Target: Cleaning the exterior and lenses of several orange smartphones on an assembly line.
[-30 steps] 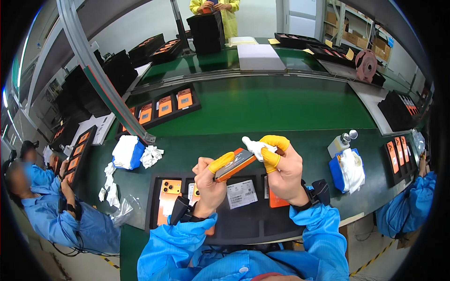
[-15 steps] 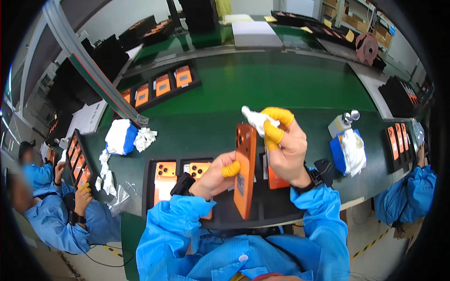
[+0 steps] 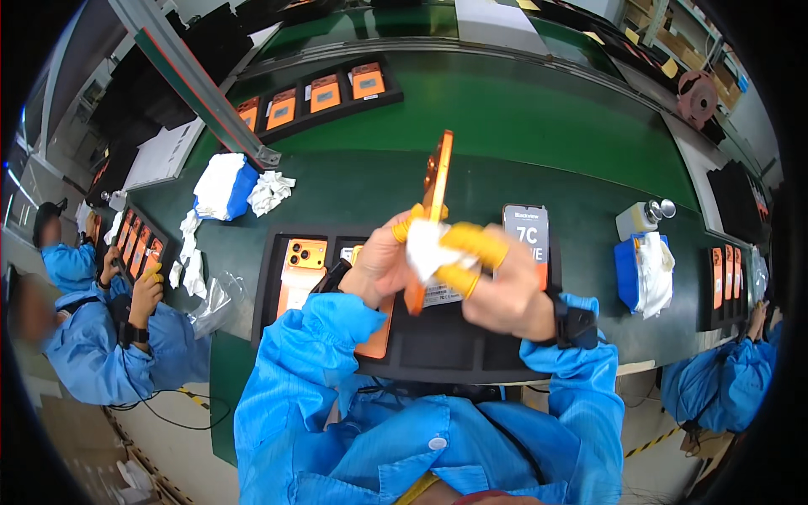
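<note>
Over the black tray (image 3: 425, 341), my left hand (image 3: 374, 268) is closed on an orange smartphone (image 3: 438, 181), held on edge with its camera bumps facing left. My right hand (image 3: 507, 290), slightly blurred, pinches a crumpled white cloth (image 3: 427, 249) against the phone's narrow side and lower part. Yellow finger cots cover fingertips on both hands. In the tray's left compartment lies an orange phone (image 3: 305, 255) with its cameras up. Another phone (image 3: 527, 220), with a printed dark face, rests in the right compartment, partly hidden by my right hand.
A blue box of white cloths (image 3: 247, 187) and crumpled cloths (image 3: 271, 193) lie left. At right are a pump bottle (image 3: 637, 220) and a second blue cloth box (image 3: 627, 273). A phone tray (image 3: 391, 91) lies beyond a metal post (image 3: 198, 84). Co-workers (image 3: 126, 337) sit left and right.
The phone has moved up and away from me, turning nearly edge-on. My right hand has brought the cloth down onto it. The view has shifted slightly.
</note>
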`<action>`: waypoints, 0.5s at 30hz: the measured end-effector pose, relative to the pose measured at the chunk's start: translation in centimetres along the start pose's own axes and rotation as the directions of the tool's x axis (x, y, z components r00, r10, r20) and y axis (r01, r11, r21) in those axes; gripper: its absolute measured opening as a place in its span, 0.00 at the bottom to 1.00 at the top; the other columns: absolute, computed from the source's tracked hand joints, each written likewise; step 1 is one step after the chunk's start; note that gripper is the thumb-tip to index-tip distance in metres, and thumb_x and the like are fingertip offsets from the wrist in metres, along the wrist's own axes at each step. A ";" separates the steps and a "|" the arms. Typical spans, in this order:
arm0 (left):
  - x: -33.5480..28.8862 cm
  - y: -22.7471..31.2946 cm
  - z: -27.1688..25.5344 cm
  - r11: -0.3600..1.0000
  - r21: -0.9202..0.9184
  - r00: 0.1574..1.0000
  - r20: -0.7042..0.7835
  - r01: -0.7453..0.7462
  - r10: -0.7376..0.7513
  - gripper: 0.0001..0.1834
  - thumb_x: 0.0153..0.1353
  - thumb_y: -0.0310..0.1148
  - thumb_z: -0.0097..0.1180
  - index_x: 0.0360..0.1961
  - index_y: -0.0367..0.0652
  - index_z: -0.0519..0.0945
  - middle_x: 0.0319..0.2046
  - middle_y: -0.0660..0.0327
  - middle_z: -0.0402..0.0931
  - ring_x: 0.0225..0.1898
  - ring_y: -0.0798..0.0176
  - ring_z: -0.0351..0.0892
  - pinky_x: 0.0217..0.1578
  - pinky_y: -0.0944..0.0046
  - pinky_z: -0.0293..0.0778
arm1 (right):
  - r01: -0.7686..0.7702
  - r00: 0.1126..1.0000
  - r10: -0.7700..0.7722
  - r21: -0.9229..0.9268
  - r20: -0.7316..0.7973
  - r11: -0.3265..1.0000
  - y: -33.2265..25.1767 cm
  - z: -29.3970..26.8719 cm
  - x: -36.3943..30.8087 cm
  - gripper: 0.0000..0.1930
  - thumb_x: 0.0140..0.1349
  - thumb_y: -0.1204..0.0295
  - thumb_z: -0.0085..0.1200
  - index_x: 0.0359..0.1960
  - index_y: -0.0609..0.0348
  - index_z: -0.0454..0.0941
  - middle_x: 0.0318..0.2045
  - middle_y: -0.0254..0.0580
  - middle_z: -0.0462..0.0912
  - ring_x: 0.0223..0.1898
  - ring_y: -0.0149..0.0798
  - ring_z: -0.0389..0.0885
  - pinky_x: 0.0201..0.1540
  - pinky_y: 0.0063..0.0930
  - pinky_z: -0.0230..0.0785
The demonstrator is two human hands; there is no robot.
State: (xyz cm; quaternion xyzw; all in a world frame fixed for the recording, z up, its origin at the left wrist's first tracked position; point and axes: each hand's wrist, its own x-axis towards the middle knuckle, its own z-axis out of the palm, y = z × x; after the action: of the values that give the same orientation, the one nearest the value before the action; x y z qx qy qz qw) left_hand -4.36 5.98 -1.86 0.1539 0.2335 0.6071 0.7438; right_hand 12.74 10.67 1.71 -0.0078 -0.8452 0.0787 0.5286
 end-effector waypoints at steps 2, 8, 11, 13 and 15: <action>1.4 0.2 -2.7 0.984 -0.175 0.937 0.348 0.034 0.030 0.19 0.64 0.42 0.54 0.47 0.37 0.75 0.33 0.58 0.74 0.38 0.60 0.75 0.41 0.62 0.74 | 0.116 0.982 -0.130 0.101 0.139 0.988 -1.4 0.0 -0.1 0.17 0.34 0.77 0.60 0.32 0.58 0.84 0.38 0.49 0.81 0.28 0.39 0.78 0.24 0.28 0.68; 0.5 -0.8 -0.9 0.998 0.061 0.951 0.304 0.034 -0.052 0.16 0.62 0.39 0.56 0.44 0.39 0.77 0.30 0.59 0.76 0.34 0.63 0.68 0.39 0.66 0.61 | -0.151 0.976 0.111 -0.210 -0.189 0.966 3.3 -0.9 2.0 0.15 0.43 0.84 0.55 0.36 0.62 0.83 0.41 0.50 0.80 0.33 0.45 0.81 0.33 0.32 0.75; 0.8 -1.3 -0.6 0.997 0.005 0.959 0.275 0.076 -0.075 0.16 0.62 0.39 0.55 0.45 0.40 0.78 0.30 0.60 0.77 0.34 0.63 0.68 0.38 0.67 0.58 | -0.217 0.967 0.187 -0.176 -0.171 0.960 3.5 -1.4 1.8 0.15 0.43 0.86 0.55 0.36 0.63 0.83 0.40 0.52 0.79 0.34 0.50 0.81 0.36 0.35 0.76; 0.8 -0.8 -0.6 0.989 -0.107 0.982 0.171 0.103 -0.084 0.18 0.61 0.39 0.55 0.48 0.40 0.77 0.34 0.59 0.78 0.40 0.60 0.72 0.45 0.62 0.63 | -0.150 0.985 0.137 -0.130 -0.106 0.980 2.4 -0.8 1.8 0.15 0.42 0.84 0.57 0.35 0.62 0.83 0.40 0.53 0.79 0.33 0.49 0.81 0.35 0.34 0.76; 0.6 0.2 0.1 0.989 -0.119 0.991 0.116 0.083 -0.069 0.18 0.63 0.41 0.54 0.48 0.40 0.77 0.36 0.57 0.79 0.41 0.59 0.76 0.45 0.58 0.70 | -0.087 0.996 0.086 -0.027 -0.017 0.996 0.7 -0.3 1.6 0.16 0.38 0.82 0.57 0.34 0.61 0.83 0.39 0.53 0.80 0.32 0.49 0.80 0.33 0.35 0.75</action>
State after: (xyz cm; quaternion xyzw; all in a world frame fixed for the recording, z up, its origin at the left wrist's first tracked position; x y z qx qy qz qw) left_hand -4.37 6.57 -1.78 0.1323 0.1591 0.5819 0.7865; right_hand 12.26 11.55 3.11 -0.0523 -0.8408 0.0899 0.5312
